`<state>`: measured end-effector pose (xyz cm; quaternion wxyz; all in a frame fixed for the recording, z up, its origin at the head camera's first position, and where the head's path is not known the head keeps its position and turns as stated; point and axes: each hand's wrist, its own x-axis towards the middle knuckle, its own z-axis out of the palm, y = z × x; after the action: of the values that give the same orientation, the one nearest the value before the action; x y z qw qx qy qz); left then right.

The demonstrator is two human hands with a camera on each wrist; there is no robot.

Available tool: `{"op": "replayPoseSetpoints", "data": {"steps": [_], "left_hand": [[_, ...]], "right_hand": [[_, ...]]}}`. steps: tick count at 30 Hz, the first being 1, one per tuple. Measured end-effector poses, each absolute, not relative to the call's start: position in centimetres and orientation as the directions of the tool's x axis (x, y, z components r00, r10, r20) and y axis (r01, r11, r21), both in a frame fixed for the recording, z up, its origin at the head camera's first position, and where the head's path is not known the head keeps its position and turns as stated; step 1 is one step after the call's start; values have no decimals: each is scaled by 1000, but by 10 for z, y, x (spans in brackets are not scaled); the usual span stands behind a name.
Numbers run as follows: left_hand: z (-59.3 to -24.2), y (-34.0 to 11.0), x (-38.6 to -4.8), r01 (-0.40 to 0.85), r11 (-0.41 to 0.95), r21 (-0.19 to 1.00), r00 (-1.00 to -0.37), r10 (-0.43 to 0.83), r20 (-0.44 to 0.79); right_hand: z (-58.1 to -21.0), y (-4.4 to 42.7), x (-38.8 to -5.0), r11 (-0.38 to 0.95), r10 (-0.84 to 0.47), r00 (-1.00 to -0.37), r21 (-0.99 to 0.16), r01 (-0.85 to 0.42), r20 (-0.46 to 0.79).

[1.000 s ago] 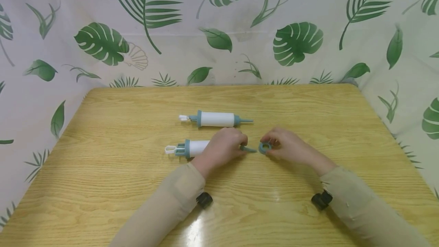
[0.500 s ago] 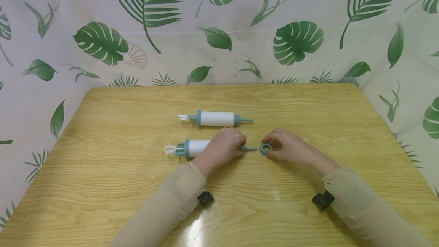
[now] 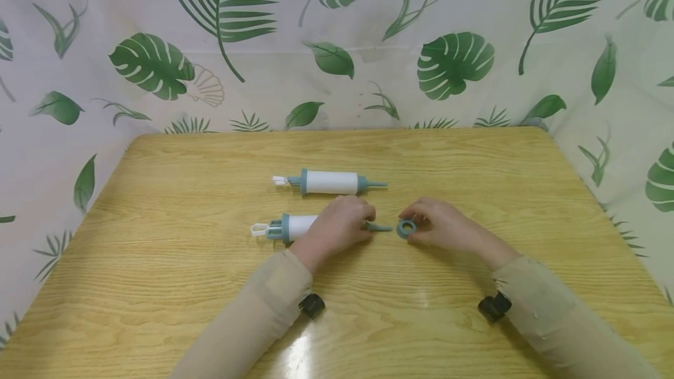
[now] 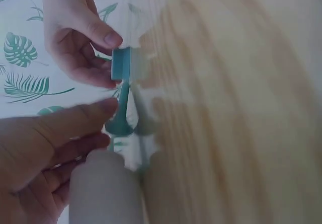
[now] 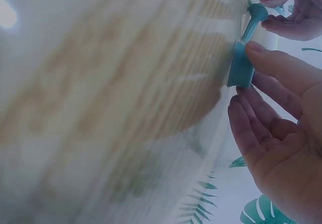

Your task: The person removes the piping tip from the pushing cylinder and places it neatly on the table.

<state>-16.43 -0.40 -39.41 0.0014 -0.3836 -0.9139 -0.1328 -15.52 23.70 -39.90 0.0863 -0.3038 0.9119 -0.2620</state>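
In the head view, my left hand point(image 3: 334, 227) lies over the front end of the nearer white tube point(image 3: 302, 227). Its fingertips pinch a teal tapered nozzle point(image 3: 380, 227), which points right. The left wrist view shows the nozzle's flared base point(image 4: 119, 127) just beyond the white barrel point(image 4: 105, 189); whether they touch, I cannot tell. My right hand point(image 3: 447, 226) holds a teal ring point(image 3: 406, 228) on edge between thumb and fingers, just off the nozzle's tip. From the right wrist, the ring point(image 5: 241, 65) appears side-on beside the thumb.
A second white tube point(image 3: 332, 182) with teal ends and a white pull loop lies behind, parallel to the first. The wooden table point(image 3: 158, 285) ends at a leaf-print cloth point(image 3: 263, 86) at the back and sides. A black wrist camera point(image 3: 312, 306) sits below the left sleeve.
The head view has shifted very slightly. Both hands keep almost the same places and holds, with the ring still near the nozzle's tip.
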Motion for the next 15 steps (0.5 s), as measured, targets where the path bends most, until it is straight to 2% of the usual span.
{"op": "replayPoseSetpoints", "data": {"steps": [6, 12, 15], "left_hand": [[-384, -18, -164, 660, 654, 371, -735, 663, 138], [-369, -36, -170, 655, 654, 378, -750, 623, 221], [-365, -45, -176, 615, 669, 418, -784, 577, 229]], "right_hand": [[-396, 234, -155, 687, -579, -816, -541, -485, -4], [-389, 230, -158, 697, -549, -835, -565, -442, -24], [-387, 225, -163, 695, -544, -839, -564, -446, -8]]}}
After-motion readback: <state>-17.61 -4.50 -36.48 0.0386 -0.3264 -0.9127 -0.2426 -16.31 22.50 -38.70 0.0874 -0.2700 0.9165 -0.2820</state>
